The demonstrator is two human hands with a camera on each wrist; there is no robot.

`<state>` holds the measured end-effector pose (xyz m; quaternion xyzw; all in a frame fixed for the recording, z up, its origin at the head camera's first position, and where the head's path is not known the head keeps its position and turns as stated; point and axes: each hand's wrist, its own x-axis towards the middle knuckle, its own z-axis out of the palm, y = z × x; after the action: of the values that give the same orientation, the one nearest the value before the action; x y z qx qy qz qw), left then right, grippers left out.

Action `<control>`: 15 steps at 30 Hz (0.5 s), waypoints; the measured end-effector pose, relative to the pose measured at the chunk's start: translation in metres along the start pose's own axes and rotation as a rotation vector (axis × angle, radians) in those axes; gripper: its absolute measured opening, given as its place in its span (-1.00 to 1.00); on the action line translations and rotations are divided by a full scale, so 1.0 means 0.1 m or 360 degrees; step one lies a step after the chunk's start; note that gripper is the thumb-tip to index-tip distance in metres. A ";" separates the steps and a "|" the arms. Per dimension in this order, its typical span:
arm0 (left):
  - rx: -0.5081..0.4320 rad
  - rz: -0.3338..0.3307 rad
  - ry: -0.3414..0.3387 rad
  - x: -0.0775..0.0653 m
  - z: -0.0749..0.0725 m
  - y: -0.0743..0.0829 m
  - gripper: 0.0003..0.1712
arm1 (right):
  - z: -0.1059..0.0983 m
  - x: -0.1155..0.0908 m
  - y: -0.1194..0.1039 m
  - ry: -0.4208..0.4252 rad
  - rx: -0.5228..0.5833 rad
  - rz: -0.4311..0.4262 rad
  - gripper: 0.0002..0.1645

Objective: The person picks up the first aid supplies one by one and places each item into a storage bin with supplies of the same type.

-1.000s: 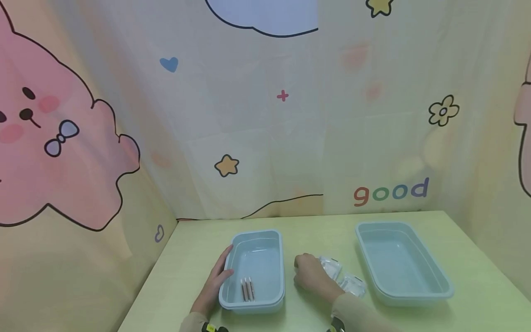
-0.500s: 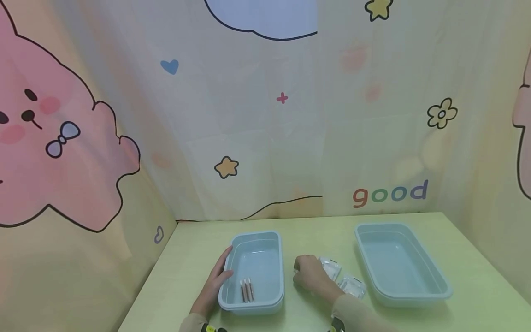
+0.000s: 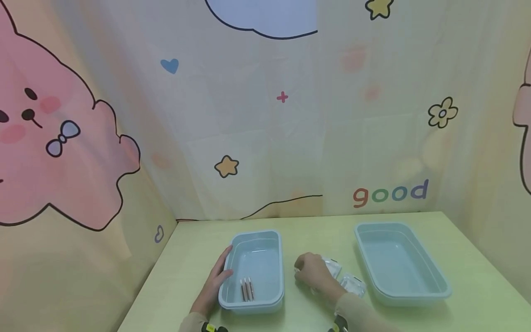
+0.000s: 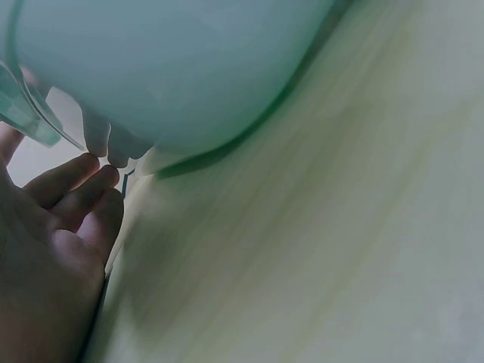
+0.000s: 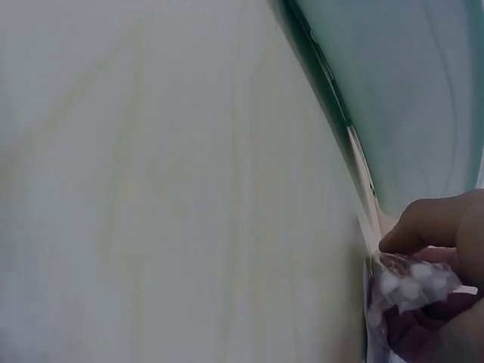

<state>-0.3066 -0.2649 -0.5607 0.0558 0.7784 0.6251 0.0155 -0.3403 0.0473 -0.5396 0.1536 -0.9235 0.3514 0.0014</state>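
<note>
In the head view my left hand (image 3: 213, 282) grips the left rim of a light-blue plastic basin (image 3: 262, 263), thumb over the edge and fingers along the outer wall. Inside its near end lie three cotton swabs (image 3: 247, 289) with brownish sticks and white tips, side by side. Just right of that basin, my right hand (image 3: 314, 272) pinches a clear plastic packet (image 5: 416, 286) between thumb and fingers. Round white cotton tips show through the film in the right wrist view. The packet's lower part is hidden behind the fingers.
Two clear packets, the nearer packet (image 3: 352, 284) and the farther packet (image 3: 333, 266), lie right of my right hand. A second light-blue basin (image 3: 415, 295) stands at the table's right. A printed curtain (image 3: 257, 124) hangs behind the pale table (image 3: 319, 230).
My right hand has turned and risen slightly at the fingers, with a bit of the packet now showing at the fingertips. The left hand and basin stay in place.
</note>
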 end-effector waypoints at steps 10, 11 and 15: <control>0.0006 0.0019 0.0011 0.01 0.00 -0.01 -0.30 | -0.05 -0.02 0.04 0.0019 0.0047 -0.0092 -0.83; 0.0008 0.0022 0.0009 0.01 0.00 -0.01 -0.30 | -0.05 -0.02 0.04 0.0014 0.0046 -0.0092 -0.83; 0.0018 0.0018 0.0008 0.01 0.00 -0.02 -0.30 | -0.07 -0.03 0.04 0.0009 0.0046 -0.0080 -0.84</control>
<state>-0.3080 -0.2655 -0.5621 0.0588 0.7816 0.6210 0.0096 -0.3391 0.0555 -0.5373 0.1758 -0.9142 0.3649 0.0105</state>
